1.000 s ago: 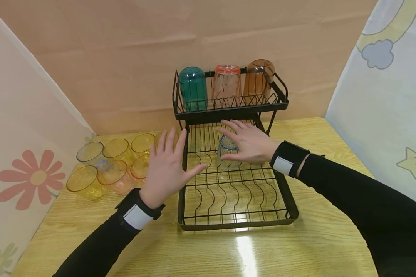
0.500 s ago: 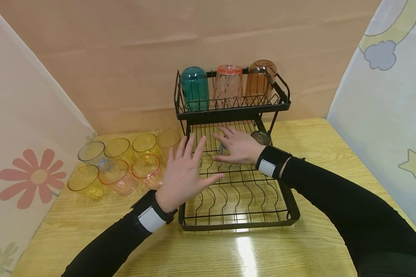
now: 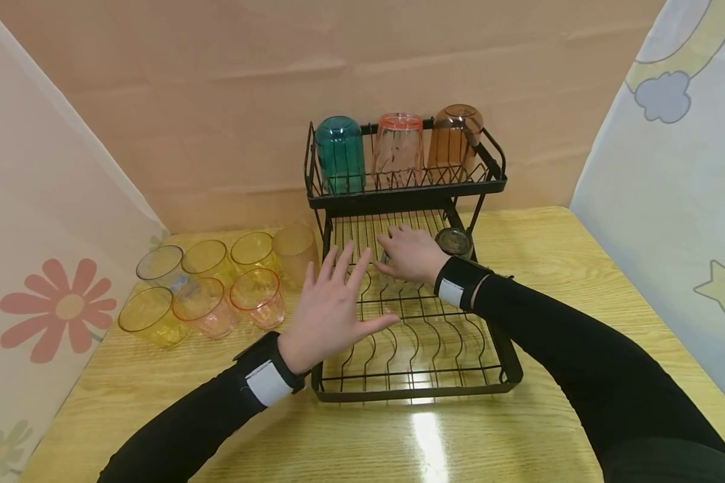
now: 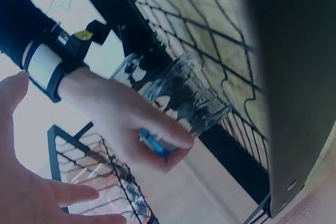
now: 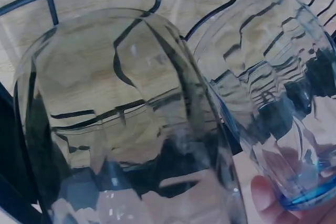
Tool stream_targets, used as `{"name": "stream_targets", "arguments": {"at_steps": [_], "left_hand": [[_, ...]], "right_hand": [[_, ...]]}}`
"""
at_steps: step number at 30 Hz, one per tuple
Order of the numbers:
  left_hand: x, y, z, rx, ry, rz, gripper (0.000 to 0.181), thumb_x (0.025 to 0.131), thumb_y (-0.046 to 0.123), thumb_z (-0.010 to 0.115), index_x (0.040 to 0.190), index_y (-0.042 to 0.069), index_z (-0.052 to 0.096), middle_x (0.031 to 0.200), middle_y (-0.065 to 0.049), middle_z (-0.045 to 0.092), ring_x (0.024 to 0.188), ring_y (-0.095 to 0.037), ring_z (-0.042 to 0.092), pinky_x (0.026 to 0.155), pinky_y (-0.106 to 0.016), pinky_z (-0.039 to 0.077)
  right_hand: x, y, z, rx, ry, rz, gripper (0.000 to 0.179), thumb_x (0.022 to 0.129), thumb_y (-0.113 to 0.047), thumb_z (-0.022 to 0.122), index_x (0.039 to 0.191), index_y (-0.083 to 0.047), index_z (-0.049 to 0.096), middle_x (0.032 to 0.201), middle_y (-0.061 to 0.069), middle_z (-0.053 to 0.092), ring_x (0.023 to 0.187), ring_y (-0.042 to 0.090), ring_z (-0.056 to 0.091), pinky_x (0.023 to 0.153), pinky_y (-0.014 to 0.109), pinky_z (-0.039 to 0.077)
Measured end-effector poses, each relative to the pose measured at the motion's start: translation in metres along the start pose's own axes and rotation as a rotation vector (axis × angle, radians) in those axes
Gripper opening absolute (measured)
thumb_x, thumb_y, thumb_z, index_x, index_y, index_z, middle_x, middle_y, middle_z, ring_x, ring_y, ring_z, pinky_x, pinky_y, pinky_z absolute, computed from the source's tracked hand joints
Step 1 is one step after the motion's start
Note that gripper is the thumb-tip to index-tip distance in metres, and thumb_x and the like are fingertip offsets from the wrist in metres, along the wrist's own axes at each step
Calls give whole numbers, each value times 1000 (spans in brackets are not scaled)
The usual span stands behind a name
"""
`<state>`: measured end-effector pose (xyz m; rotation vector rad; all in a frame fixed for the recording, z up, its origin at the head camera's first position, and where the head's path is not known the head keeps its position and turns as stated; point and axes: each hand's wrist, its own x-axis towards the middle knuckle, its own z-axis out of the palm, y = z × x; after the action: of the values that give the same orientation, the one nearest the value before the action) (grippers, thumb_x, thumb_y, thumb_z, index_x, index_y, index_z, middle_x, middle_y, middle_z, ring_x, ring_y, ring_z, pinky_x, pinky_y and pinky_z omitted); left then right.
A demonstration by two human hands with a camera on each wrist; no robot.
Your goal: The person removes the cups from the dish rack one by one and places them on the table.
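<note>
My right hand (image 3: pixel 413 255) grips a clear drinking glass (image 5: pixel 268 87) with a blue base, which stands upside down on the lower tier of the black dish rack (image 3: pixel 417 394). In the head view the hand mostly hides this glass; in the left wrist view thumb and fingers curl round its blue base (image 4: pixel 155 142). Right beside it, a smoky grey glass (image 3: pixel 454 241) is also upturned, near the rack's right side. My left hand (image 3: pixel 326 315) hovers over the rack's left edge, fingers spread and holding nothing.
On the upper tier stand a teal glass (image 3: pixel 341 154), a pink glass (image 3: pixel 399 151) and a brown glass (image 3: pixel 456 144). Several yellow, pink and clear glasses, such as the red-rimmed one (image 3: pixel 257 298), stand mouth up left of the rack. A fabric screen (image 3: pixel 229 121) rises behind.
My right hand has moved left and its fingers have closed round the blue-based glass. The left hand has shifted right, over the rack's edge. The smoky glass has come into view.
</note>
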<state>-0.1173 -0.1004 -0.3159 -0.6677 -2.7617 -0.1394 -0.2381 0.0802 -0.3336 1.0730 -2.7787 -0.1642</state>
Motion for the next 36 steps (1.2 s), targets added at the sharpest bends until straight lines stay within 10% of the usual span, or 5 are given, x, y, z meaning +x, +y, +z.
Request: {"name": "stream_targets", "arguments": {"at_steps": [25, 36], "left_hand": [[11, 19, -17, -107, 60, 37, 99, 73, 83, 27, 146, 23, -2, 150, -12, 13, 133, -33, 16, 96, -60, 21], [17, 39, -22, -291, -4, 42, 98, 73, 81, 31, 146, 25, -3, 150, -9, 12, 134, -28, 15, 99, -55, 20]], "right_hand": [[-61, 3, -67, 65, 168, 88, 37, 86, -44, 49, 99, -11, 58, 90, 7, 54, 79, 25, 54, 52, 35, 45], [-102, 14, -72, 402, 320, 228, 28, 90, -40, 48, 97, -15, 56, 88, 1, 53, 69, 15, 48, 55, 32, 40]]}}
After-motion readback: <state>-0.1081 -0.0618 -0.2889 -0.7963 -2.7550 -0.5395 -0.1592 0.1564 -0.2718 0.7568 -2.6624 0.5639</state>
